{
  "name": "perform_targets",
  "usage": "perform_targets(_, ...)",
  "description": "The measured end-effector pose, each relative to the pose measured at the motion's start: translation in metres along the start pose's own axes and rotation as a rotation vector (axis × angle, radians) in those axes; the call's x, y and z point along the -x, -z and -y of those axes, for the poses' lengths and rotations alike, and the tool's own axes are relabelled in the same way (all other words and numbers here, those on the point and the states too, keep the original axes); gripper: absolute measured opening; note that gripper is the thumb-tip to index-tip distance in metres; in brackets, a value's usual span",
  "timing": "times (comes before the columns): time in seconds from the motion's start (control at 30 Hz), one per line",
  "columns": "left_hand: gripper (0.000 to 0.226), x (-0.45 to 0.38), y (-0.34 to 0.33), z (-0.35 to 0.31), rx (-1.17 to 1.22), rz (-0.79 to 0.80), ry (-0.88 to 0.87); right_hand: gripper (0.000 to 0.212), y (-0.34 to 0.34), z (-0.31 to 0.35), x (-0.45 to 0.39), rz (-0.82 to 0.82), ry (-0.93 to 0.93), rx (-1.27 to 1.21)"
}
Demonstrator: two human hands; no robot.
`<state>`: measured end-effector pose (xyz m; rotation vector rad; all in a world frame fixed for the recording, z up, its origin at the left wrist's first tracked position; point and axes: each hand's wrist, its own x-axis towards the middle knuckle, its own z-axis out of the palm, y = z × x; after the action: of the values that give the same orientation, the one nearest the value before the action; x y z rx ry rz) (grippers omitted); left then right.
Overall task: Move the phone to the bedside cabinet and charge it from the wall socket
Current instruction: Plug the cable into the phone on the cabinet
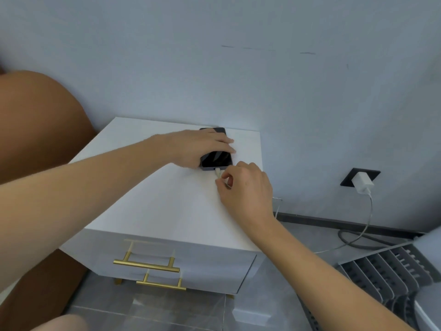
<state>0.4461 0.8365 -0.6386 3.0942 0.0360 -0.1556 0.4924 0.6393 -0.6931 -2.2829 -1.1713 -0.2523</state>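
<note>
Near the middle of the frame, a slim black glass-fronted phone (216,156) lies flat, screen up, on the white rectangular top of the bedside cabinet (167,199), toward its rear right corner by the pale grey wall. The left hand (202,145) rests across the phone's upper half, fingers laid flat and slightly spread, pressing it down. The right hand (243,187) pinches the small white cable plug (217,172) between thumb and forefinger at the phone's near short edge; the plug touches the port there, though whether it is fully seated cannot be told.

At the right of the frame, a white cube-shaped charger (362,182) sits in the black square wall socket (360,177), and its thin white cable (368,218) drops and loops over the grey tiled floor back toward the cabinet. Gold bar handles (146,265) cross the drawers in the lower centre.

The phone looks light, rigid and slick, likely to skate on the smooth top when pushed endwise, so the flat hold on its face seems apt. Its glass is fragile, so steady pressure suits better than force. The plug is best gripped by its stiff housing, not the limp cord, and driven straight in.
</note>
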Motion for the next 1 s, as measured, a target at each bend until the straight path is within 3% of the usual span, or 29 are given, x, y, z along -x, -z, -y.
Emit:
perform_targets(0.13, 0.089, 0.022, -0.024, -0.014, 0.160, -0.247, 0.273, 0.018, 0.004, -0.009, 0.003, 0.014, 0.034, -0.052)
perform_targets(0.3, 0.070, 0.052, -0.051, -0.045, 0.305, -0.394, 0.593, 0.038, 0.009, -0.023, 0.006, 0.059, 0.091, -0.042)
perform_targets(0.53, 0.054, 0.075, -0.070, -0.066, 0.298, -0.495, 0.604, 0.036, 0.006, -0.031, 0.007, 0.032, 0.150, -0.032)
perform_targets(1.0, 0.063, 0.074, -0.073, -0.073, 0.155, -0.460, 0.593, 0.032, 0.003, -0.034, 0.013, 0.021, 0.129, -0.086)
